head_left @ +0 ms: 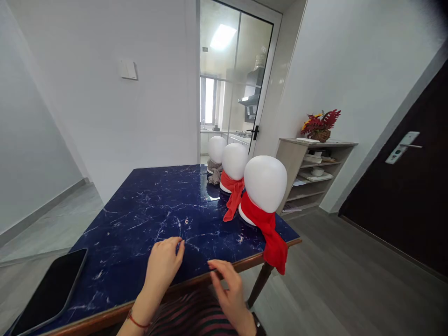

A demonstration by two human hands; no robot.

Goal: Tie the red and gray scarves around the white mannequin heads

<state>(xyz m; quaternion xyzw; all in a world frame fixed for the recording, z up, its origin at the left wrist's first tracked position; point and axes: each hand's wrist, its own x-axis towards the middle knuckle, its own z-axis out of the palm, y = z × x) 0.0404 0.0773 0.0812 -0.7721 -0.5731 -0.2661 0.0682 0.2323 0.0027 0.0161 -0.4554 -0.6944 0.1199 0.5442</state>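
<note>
My left hand [164,262] rests on the dark blue marble tabletop [150,210] near its front edge, fingers loosely spread and holding nothing. At the table's wooden front edge my right hand [229,288] is raised a little, fingers apart and empty. Three white mannequin heads stand in a row along the right side. The nearest head [265,183] wears a red scarf [271,235] that hangs over the table corner. The middle head [234,161] also wears a red scarf [233,195]. The far head [216,149] has a grey scarf [214,173].
A black phone [52,289] lies face up at the table's front left corner. Behind the heads stand a glass door [234,79] and a low shelf unit [311,172] with a flower basket [320,125]. A dark door [413,186] is on the right.
</note>
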